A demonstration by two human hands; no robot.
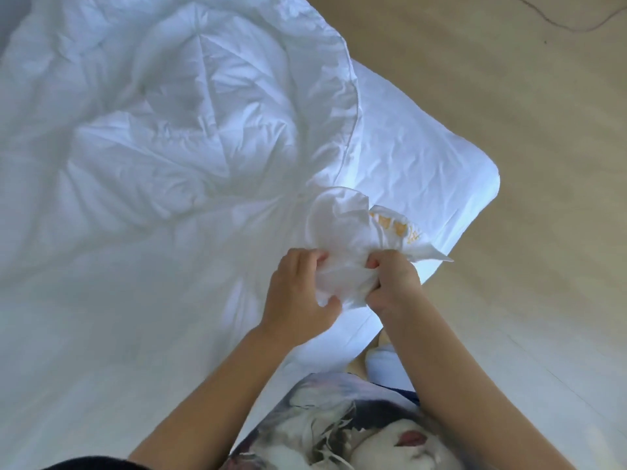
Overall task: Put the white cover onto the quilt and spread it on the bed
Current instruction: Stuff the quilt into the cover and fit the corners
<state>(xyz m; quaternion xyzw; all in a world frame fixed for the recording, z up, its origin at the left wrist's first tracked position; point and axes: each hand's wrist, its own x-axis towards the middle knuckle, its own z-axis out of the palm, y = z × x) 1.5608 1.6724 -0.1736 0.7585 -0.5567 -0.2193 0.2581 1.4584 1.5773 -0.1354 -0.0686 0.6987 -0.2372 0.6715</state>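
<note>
While both hands clamp one bunched white corner (342, 252), the quilt (190, 123) lies heaped across the bed (448, 178).
Left hand (298, 290) and right hand (390, 283) curl tight around it, nearly touching, at the bed's rounded near corner (quilt or cover, I cannot tell); a yellow-printed label (403, 228) pokes out. Puffy, stitched, creased cloth; bare pale wooden floor (509, 96) lies right.

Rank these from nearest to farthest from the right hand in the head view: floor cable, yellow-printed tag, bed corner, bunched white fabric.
1. bunched white fabric: gripped by the right hand, on its left side.
2. yellow-printed tag: just beyond the knuckles.
3. bed corner: farther up, to the right.
4. floor cable: top right, on the floor.
</note>
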